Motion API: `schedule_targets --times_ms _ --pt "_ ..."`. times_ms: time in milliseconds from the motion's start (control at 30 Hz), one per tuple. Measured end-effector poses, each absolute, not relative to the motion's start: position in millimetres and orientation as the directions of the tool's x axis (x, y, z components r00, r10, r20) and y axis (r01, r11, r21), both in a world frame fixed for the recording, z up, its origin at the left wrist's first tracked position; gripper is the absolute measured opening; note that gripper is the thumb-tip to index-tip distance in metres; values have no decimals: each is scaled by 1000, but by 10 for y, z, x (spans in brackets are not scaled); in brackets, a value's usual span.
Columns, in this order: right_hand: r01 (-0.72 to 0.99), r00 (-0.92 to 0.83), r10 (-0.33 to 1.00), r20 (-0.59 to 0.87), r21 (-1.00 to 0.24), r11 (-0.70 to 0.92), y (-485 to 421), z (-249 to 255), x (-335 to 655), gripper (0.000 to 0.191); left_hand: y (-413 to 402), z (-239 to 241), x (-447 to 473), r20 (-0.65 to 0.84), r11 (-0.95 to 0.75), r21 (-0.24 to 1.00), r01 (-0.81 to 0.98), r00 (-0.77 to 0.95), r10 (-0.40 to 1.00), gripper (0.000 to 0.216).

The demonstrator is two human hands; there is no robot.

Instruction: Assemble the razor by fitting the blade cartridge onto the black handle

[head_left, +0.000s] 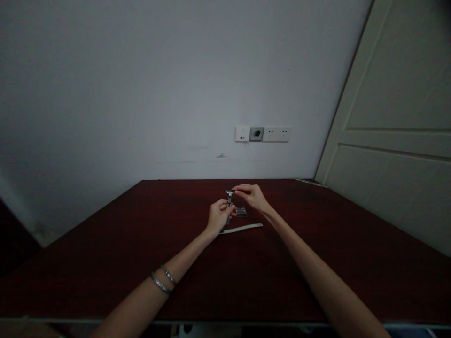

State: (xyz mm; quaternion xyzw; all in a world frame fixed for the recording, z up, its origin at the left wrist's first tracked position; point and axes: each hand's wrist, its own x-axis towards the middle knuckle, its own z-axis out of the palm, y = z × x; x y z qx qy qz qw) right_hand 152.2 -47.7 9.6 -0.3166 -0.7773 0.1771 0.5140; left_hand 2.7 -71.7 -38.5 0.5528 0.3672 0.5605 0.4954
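My left hand is closed around the handle of a small metal safety razor, holding it upright over the dark red table. At the razor's head, my right hand pinches the top with its fingertips. A small dark flat case lies on the table just below my right hand. In front of my hands a thin white strip lies flat. Two metal bangles sit on my left wrist.
The table reaches to a pale wall with a row of sockets. A cream door stands at the right. The table's near edge runs along the bottom of the view.
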Motion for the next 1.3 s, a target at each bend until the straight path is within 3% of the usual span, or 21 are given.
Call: schedule_targets --times_ms 467,1000,1300 --pt "279 -233 722 652 -666 692 -435 64 1520 20 -717 -408 28 265 -245 956 -163 109 958 23" --pt "278 -245 694 677 -636 720 -471 105 1516 18 -755 -386 41 274 -254 952 -172 102 956 25" --pt "261 -153 731 666 -686 679 -446 64 1470 18 -764 -381 43 300 -283 943 -173 77 951 22"
